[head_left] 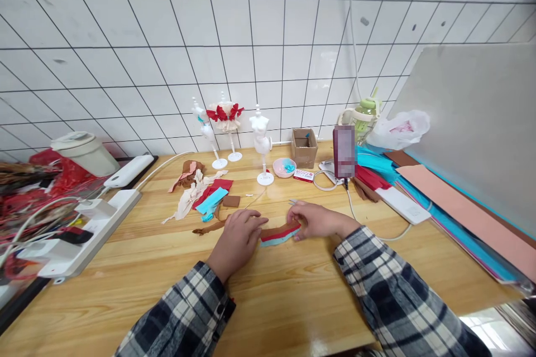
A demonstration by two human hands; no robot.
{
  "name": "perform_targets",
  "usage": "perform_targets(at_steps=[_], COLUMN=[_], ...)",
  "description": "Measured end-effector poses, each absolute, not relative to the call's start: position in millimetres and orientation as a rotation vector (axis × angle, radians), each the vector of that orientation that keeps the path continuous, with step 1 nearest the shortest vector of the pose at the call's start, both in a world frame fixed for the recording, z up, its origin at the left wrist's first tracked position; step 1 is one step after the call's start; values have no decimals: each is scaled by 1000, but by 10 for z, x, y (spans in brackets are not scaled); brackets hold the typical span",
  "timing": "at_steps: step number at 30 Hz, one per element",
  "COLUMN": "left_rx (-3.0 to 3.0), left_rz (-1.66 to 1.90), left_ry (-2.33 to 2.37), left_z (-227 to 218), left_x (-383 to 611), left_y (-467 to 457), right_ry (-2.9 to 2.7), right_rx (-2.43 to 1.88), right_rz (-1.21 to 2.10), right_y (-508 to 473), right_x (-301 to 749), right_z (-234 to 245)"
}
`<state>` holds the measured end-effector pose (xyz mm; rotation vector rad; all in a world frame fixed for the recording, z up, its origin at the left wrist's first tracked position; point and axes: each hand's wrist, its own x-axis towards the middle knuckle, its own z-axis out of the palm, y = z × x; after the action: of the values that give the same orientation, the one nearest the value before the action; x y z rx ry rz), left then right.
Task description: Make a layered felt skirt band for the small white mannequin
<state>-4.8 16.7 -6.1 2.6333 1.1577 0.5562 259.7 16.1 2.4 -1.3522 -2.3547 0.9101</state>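
- Layered strip (280,236) in brown, red and pale blue lies on the table (288,301) between the two hands
- Left hand (239,237) drapes over its left part, fingers close together; from where I stand, I can't tell whether they pinch
- Right hand (312,220) pinches its right end between thumb and fingers, a small metal tool (292,202) poking out on the far side
- Uneven tugging could slide the layers apart, and that tip might snag them
- Sweeping far left could scatter the scraps (212,201); overreaching could topple the rightmost mannequin (261,128)
- White cable (350,202) near the right wrist could catch the sleeve
- Bare wood runs between the forearms to the near edge
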Motion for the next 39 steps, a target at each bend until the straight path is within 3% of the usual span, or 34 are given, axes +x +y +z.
perform_targets(at_steps=[10, 18, 24, 29, 39], left_rx=[2484, 2329, 2370, 2648, 2451], left_rz=[641, 721, 929, 725, 652], left_ry=[1237, 1285, 1271, 1001, 1099], left_z=[-60, -46, 71, 127, 178], left_x=[-51, -59, -76, -31, 23], left_y=[176, 214, 134, 29, -1], right_ry=[-2269, -2203, -1980, -2116, -1984], right_rx=[-1714, -1602, -1332, -1207, -1256], right_rz=[716, 860, 1223, 1062, 1037], right_y=[160, 165, 117, -9, -69], right_x=[2533, 2590, 2437, 2185, 2175], right_z=[45, 54, 86, 203, 341])
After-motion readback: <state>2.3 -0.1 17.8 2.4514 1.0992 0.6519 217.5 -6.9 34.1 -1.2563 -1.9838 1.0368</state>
